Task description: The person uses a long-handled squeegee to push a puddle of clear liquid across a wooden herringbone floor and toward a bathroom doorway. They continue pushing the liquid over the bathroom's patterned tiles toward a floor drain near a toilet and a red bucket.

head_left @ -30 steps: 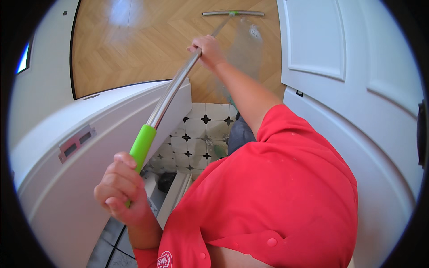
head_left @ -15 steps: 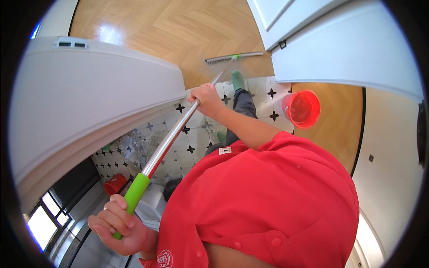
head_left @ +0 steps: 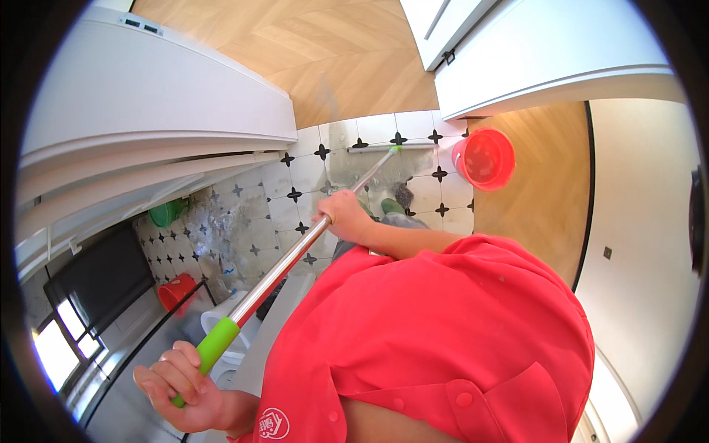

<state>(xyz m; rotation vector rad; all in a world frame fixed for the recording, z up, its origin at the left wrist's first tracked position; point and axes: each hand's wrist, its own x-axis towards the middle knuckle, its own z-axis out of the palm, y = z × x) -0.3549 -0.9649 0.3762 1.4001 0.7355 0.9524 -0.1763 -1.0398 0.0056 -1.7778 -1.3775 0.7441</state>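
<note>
A long-handled floor squeegee slants across my body, with a silver pole and a green grip. My left hand is closed around the green grip at its near end, low on the left. Farther along the pole, my right hand wraps around the metal with its arm reaching across in front of me. The wide, thin squeegee head lies on the patterned white tiles, short of the wood floor. Around it the tiles look wet and dirty. A green shoe stands just behind the head.
A red bucket with murky liquid stands at the right, by the wood floor. White doors flank the doorway, left and right. Farther left are a green bucket, another red container and a white toilet.
The squeegee head has come back toward me from the wood floor onto the tiles. My right hand is nearer my body. My view has shifted, and the forward leg is drawn back.
</note>
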